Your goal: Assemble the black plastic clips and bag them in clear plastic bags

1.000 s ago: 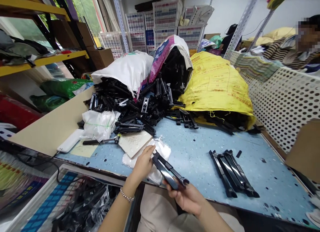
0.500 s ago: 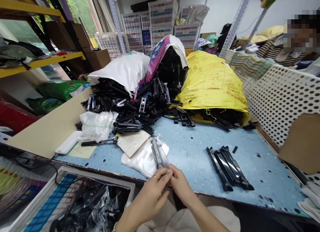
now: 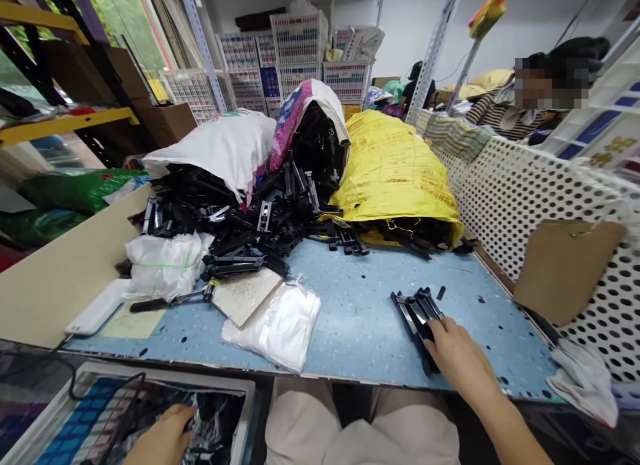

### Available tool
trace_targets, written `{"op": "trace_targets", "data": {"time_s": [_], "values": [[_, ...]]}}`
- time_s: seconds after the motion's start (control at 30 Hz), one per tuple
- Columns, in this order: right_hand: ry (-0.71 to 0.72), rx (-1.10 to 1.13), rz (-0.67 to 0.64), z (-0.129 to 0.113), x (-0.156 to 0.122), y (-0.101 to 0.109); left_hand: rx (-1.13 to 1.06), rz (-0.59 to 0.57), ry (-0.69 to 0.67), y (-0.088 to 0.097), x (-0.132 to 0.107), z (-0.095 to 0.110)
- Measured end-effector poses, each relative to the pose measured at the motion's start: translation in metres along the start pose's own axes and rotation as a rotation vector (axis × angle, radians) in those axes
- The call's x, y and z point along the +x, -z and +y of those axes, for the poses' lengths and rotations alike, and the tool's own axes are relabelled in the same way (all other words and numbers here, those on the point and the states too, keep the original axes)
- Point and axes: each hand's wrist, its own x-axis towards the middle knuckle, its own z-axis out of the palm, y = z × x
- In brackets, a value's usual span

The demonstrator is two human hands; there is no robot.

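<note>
My right hand (image 3: 457, 355) is at the short row of long black parts (image 3: 413, 311) with shiny metal faces, near the table's front edge on the right. Its thumb and fingers close on the near end of one part. My left hand (image 3: 167, 431) hangs low at the left, above a white crate (image 3: 245, 385) holding black parts in clear plastic bags (image 3: 215, 411). Its thumb and fingertips are apart, and nothing shows between them. A stack of clear plastic bags (image 3: 280, 325) lies flat on the table, partly under a beige board (image 3: 245, 295).
A heap of black parts (image 3: 240, 235) spills from a white sack (image 3: 215, 145) and a yellow sack (image 3: 400, 171) at the back. A black-handled tool (image 3: 150, 305) and a bag bundle (image 3: 163, 261) lie left. A perforated white panel (image 3: 505, 191) borders the right; a person sits beyond.
My hands have parted. The left moved down-left to the crate, and the bagged part seen between both hands no longer shows. The right moved right onto the black parts. The view turned slightly right.
</note>
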Motion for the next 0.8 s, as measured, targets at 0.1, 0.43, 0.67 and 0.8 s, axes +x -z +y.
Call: {"op": "trace_targets", "data": {"time_s": [0.1, 0.43, 0.67, 0.8], "values": [[0.113, -0.037, 0.021, 0.002, -0.007, -0.018, -0.168, 0.059, -0.101, -0.005, 0.011, 0.055], [0.007, 0.05, -0.014, 0.006, -0.008, -0.037, -0.287, 0.365, -0.331, -0.051, 0.077, 0.193], [-0.12, 0.979, -0.157, -0.048, 0.005, -0.019, -0.467, 0.309, -0.333, -0.033, 0.096, 0.169], [-0.152, 1.672, -0.359, -0.115, 0.021, 0.004, -0.516, 0.328, -0.332, -0.03, 0.097, 0.165]]}}
